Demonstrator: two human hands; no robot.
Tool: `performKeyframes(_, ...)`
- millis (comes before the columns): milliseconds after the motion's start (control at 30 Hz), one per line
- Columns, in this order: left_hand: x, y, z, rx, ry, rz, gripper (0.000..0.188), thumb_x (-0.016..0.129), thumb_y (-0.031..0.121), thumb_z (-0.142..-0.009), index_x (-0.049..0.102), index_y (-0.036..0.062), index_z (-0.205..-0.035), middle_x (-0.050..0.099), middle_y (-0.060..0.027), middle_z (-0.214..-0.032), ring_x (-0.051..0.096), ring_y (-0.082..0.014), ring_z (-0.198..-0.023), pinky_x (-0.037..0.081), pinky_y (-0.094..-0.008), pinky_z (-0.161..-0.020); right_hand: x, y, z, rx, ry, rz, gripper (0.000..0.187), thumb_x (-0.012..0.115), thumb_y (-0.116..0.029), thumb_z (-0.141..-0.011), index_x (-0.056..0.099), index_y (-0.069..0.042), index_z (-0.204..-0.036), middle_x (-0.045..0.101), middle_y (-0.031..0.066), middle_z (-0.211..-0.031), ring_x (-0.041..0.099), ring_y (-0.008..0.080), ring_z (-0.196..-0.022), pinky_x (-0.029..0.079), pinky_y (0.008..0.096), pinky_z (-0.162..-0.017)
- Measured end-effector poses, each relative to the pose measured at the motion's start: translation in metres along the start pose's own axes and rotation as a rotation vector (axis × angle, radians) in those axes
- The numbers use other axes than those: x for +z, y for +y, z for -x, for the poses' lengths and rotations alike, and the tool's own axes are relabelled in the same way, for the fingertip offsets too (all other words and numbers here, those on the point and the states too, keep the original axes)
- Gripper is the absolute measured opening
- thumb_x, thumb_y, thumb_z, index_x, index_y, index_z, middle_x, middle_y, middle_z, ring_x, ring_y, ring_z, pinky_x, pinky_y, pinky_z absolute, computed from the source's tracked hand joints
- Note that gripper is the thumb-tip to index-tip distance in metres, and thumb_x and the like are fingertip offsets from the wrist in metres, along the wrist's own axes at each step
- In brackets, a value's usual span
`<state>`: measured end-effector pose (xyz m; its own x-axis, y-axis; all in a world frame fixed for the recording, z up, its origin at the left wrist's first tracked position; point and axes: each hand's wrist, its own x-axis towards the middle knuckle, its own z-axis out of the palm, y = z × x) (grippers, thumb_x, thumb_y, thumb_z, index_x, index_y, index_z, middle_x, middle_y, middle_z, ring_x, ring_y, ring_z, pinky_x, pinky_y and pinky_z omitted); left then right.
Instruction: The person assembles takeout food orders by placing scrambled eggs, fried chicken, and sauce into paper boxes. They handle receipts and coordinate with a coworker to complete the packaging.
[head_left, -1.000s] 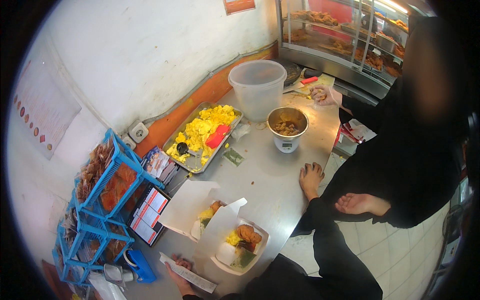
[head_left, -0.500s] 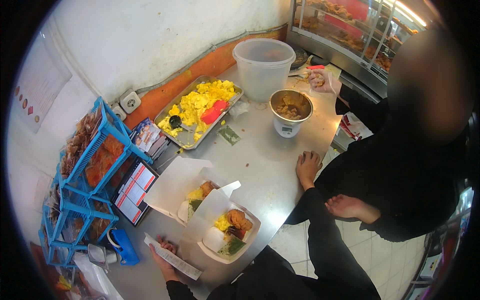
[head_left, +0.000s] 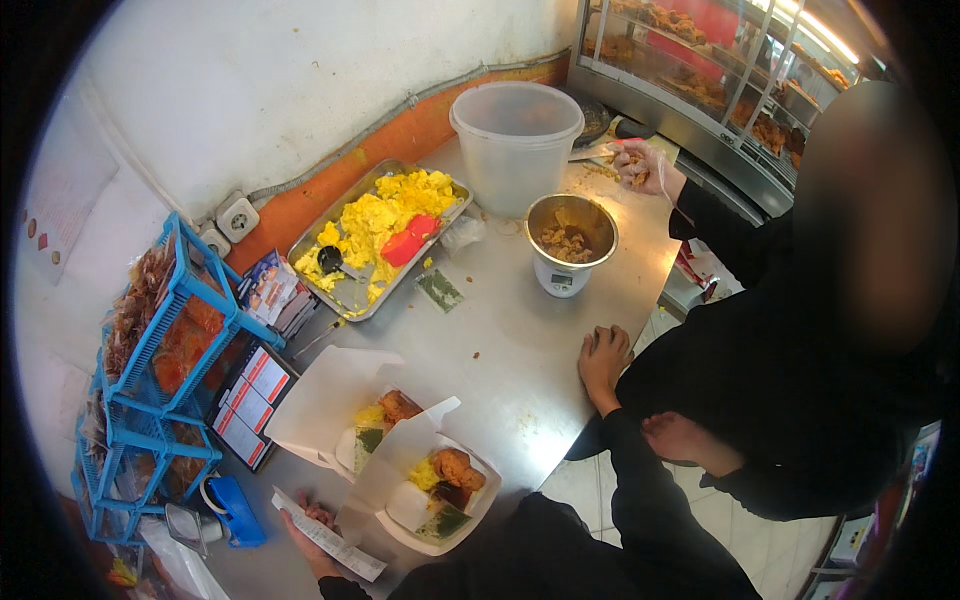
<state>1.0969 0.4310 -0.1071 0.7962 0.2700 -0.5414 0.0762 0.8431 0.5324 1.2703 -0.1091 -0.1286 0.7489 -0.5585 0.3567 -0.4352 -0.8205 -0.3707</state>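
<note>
My left hand (head_left: 312,538) grips a printed paper slip (head_left: 350,558) at the near left of the steel table. Right beside it stands an open white meal box (head_left: 402,462) with rice, fried chicken, yellow egg and a green packet inside. A second open box (head_left: 318,400), filled alike, sits just behind. My right hand (head_left: 604,365) rests at the table's right edge, fingers out and holding nothing. Beyond it, a steel bowl (head_left: 608,232) of brown food pieces stands on a white scale (head_left: 562,280). A co-worker's gloved hand (head_left: 648,168) holds brown food pieces near a knife.
A metal tray (head_left: 350,295) of yellow scrambled egg lies along the wall by a plastic bucket (head_left: 515,165). Blue stacked baskets (head_left: 150,418), a tablet (head_left: 252,405) and a tape dispenser (head_left: 234,512) fill the left. The co-worker (head_left: 780,350) stands on the right.
The view has shifted slightly, so the table's contents appear a little farther left. My left hand keeps its hold on the slip, and my right hand stays at the table edge.
</note>
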Motion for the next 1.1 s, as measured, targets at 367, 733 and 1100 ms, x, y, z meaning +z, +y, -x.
performKeyframes(367, -0.0013, -0.0007, -0.0020, 0.010, 0.015, -0.056, 0.056, 0.041, 0.061, -0.079, 0.049, 0.0174, -0.114, 0.040, 0.0042, -0.058, 0.043, -0.0060, -0.049, 0.037, -0.0212, -0.049, -0.0032, -0.0014, -0.0012, 0.016, -0.048, -0.031, 0.030, 0.051, -0.028, -0.080, 0.052, -0.008, -0.103, 0.038, 0.0134, -0.117, 0.027, 0.0306, -0.117, 0.022, 0.0593, -0.090)
performKeyframes(733, -0.0009, -0.0017, -0.0038, 0.054, 0.025, -0.031, 0.057, 0.042, 0.058, -0.080, 0.049, 0.0132, -0.115, 0.038, 0.0019, -0.058, 0.039, -0.0069, -0.049, 0.034, -0.0210, -0.051, -0.0029, -0.0024, -0.0013, 0.024, -0.042, -0.019, 0.029, 0.051, -0.028, -0.080, 0.052, -0.009, -0.102, 0.038, 0.0125, -0.117, 0.028, 0.0301, -0.117, 0.022, 0.0594, -0.089)
performKeyframes(1100, -0.0031, -0.0014, -0.0045, 0.047, -0.001, 0.028, 0.053, 0.043, 0.053, -0.082, 0.050, 0.0107, -0.114, 0.040, -0.0004, -0.060, 0.041, -0.0082, -0.052, 0.037, -0.0201, -0.056, 0.0002, -0.0015, -0.0007, 0.013, -0.011, 0.009, 0.028, 0.053, -0.026, -0.079, 0.053, -0.008, -0.100, 0.039, 0.0122, -0.114, 0.031, 0.0289, -0.115, 0.024, 0.0592, -0.088)
